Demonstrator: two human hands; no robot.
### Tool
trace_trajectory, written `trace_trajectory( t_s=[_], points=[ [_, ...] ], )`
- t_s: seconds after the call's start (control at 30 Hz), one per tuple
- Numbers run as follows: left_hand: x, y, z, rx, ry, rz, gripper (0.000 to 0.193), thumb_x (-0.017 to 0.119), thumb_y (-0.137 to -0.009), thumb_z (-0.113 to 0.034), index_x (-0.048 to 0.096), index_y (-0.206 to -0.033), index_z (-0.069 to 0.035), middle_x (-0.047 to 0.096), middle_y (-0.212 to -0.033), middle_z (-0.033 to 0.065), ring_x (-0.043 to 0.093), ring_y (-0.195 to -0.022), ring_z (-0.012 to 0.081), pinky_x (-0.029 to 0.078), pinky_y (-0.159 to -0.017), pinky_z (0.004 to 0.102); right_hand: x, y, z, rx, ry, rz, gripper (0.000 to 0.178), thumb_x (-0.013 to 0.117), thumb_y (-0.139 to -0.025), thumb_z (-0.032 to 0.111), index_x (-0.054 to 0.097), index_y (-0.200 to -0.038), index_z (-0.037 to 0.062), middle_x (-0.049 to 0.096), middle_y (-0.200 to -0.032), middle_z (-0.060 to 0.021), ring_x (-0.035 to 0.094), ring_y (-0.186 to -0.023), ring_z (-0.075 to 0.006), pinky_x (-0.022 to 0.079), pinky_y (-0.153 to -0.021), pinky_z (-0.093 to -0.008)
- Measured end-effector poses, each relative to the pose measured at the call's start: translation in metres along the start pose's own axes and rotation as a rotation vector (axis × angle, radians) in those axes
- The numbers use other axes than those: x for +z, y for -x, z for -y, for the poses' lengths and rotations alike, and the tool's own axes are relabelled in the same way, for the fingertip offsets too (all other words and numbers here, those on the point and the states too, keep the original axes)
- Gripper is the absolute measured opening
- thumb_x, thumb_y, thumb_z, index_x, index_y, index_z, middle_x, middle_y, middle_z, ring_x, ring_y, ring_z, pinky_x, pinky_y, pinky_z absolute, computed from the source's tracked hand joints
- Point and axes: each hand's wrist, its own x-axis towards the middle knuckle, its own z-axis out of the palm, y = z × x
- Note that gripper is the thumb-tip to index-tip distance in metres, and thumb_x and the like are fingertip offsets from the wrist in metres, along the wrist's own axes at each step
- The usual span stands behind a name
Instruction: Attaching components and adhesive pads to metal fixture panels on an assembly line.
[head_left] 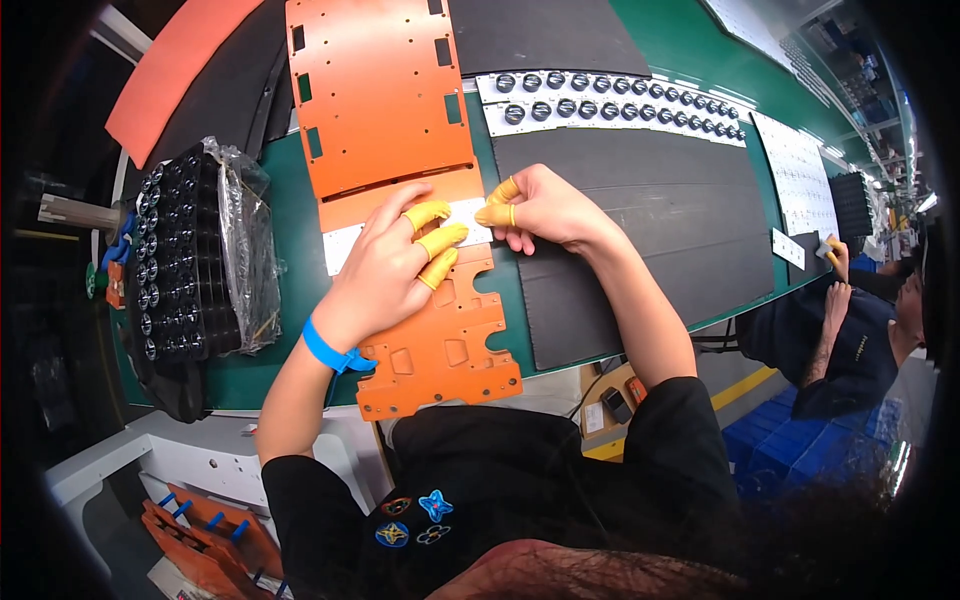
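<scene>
A white strip board [342, 250] lies across an orange slotted fixture plate [437, 345], in front of a larger orange panel [385, 90]. My left hand [392, 258] rests over the board with its fingers stretched out; several fingertips wear yellow finger cots and touch the white surface. It covers the middle of the strip. At the strip's right end my right hand [545, 205] is closed, its yellow-covered thumb and forefinger bent together in a pinch. Whatever lies between those fingertips is hidden or too small to make out. A blue strap [335, 352] circles my left wrist.
Left on the green table [265, 375] stands a black tray of round dark parts [180, 260] with clear plastic wrap [248, 250]. White strips with black round parts [610, 100] lie on black mats [640, 220] at right. A co-worker [850, 330] sits far right near white boards [795, 175].
</scene>
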Motion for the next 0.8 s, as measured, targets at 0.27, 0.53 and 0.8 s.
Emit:
trace_trajectory(
  t_s=[0.27, 0.53, 0.8],
  points=[
    [0.0, -0.002, 0.0, 0.01, -0.03, 0.007, 0.024, 0.071, -0.08, -0.006, 0.07, -0.104, -0.004, 0.061, -0.109, 0.014, 0.05, -0.122, 0.0387, 0.046, -0.096, 0.0461, 0.001, 0.0, 0.001, -0.003, 0.046, -0.026, 0.022, 0.07, -0.088, 0.013, 0.064, -0.081, -0.0072, 0.061, -0.064, -0.0051, 0.053, -0.046, -0.0067, 0.042, -0.042, -0.0206],
    [-0.001, -0.005, -0.002, -0.019, 0.002, 0.021, 0.022, 0.069, -0.082, -0.012, 0.069, -0.102, -0.004, 0.06, -0.11, 0.0135, 0.049, -0.122, 0.0373, 0.044, -0.099, 0.0469, -0.006, 0.0, -0.008, -0.094, 0.094, 0.005, 0.027, 0.067, -0.091, 0.015, 0.065, -0.093, -0.0113, 0.066, -0.073, -0.0106, 0.064, -0.057, -0.0119, 0.052, -0.052, -0.023],
    [-0.001, 0.002, -0.005, -0.021, -0.002, 0.009, 0.027, 0.069, -0.082, -0.01, 0.066, -0.108, 0.0, 0.059, -0.115, 0.0154, 0.049, -0.122, 0.0374, 0.043, -0.099, 0.0466, -0.031, 0.005, 0.019, -0.364, 0.013, -0.479, 0.026, 0.063, -0.094, 0.018, 0.064, -0.089, -0.007, 0.065, -0.07, -0.0101, 0.062, -0.051, -0.013, 0.048, -0.044, -0.0244]
  ],
)
